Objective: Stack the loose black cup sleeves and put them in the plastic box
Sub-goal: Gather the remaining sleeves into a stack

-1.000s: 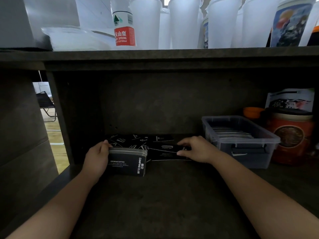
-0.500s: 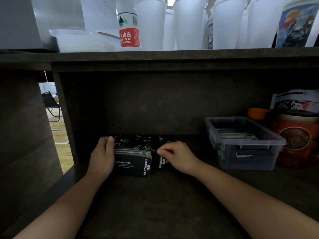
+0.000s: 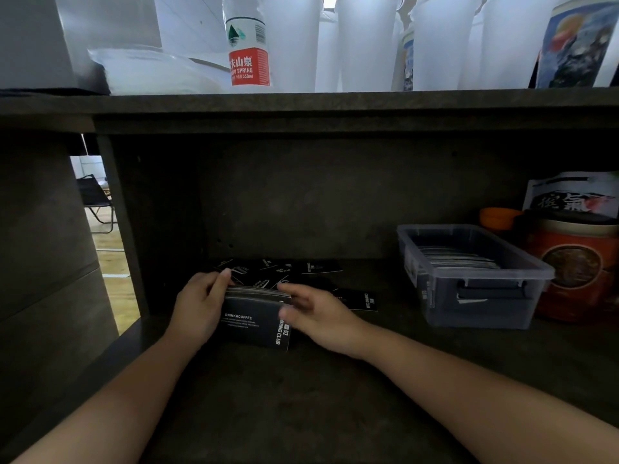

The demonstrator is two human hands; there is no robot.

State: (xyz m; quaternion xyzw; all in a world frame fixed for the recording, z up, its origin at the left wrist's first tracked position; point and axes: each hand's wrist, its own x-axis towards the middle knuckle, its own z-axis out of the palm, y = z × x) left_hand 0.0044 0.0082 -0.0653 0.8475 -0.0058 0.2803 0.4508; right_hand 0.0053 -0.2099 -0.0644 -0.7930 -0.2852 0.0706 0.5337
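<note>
A stack of black cup sleeves [image 3: 249,321] with white print stands on edge on the dark lower shelf. My left hand [image 3: 197,306] grips its left side, fingers curled over the top edge. My right hand [image 3: 316,313] presses against the stack's right end, thumb on top; the hand is blurred. Several loose black sleeves [image 3: 278,271] lie flat behind the stack, and one more loose sleeve [image 3: 360,299] lies to the right of my right hand. The clear plastic box [image 3: 475,296] sits to the right, with a row of sleeves inside.
A red round tin [image 3: 581,266] and an orange lid [image 3: 499,217] stand right of the box. The upper shelf [image 3: 301,102] carries white cups [image 3: 365,41] and a water bottle [image 3: 248,45]. A gap at the left shows a floor and a chair.
My right hand slid a loose sleeve leftward and brought it against the stack's right end. My left hand kept its hold on the stack.
</note>
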